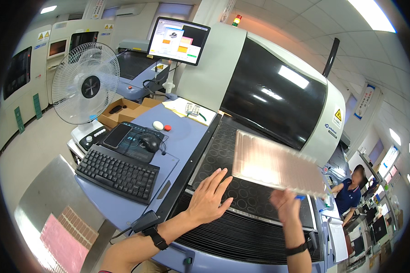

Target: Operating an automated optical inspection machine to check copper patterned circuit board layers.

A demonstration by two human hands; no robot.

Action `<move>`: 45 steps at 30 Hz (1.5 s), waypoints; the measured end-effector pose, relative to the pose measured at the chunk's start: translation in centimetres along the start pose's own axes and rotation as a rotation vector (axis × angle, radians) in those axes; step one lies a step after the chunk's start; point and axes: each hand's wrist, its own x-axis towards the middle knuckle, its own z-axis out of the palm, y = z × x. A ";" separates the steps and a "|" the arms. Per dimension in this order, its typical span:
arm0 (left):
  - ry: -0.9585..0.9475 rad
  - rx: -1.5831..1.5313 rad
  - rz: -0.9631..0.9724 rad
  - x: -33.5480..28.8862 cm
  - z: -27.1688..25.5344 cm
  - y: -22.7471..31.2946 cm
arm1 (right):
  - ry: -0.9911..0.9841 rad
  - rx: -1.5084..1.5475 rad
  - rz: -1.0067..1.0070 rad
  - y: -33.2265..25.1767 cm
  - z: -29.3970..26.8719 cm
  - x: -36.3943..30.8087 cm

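A thin copper-coloured panel [278, 166] with rows of striped segments lies at a slant above the black bed [218, 150], which is patterned with circles. Its right end is blurred by motion. At the panel's near edge my right hand [287, 205] is smeared too, its fingers seeming to pinch that edge; the fingertips are partly hidden. A small blue thing [299, 197] shows beside these fingers. My left hand [210, 198] is open with fingers spread, over the bed just left of the panel's near left corner, holding nothing.
Behind the bed rises a large machine with a dark curved cover [273, 91]. To the left are a keyboard [117, 173], mouse [149, 142], phone [118, 136], fan [86, 84] and monitor [178, 41]. Pink sheets [64, 243] lie lower left. A co-worker [351, 193] is at far right.
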 end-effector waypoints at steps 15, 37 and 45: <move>-0.568 0.296 -0.250 -2.1 1.4 -3.8 | -0.359 -1.354 -0.454 4.8 0.1 -3.6; -0.630 0.446 -0.274 0.4 -1.7 -0.3 | -0.570 -1.370 -0.229 1.6 -0.3 -6.3; -0.646 0.375 -0.507 1.5 -2.5 -1.5 | -0.554 -1.381 -0.373 2.5 0.2 -6.4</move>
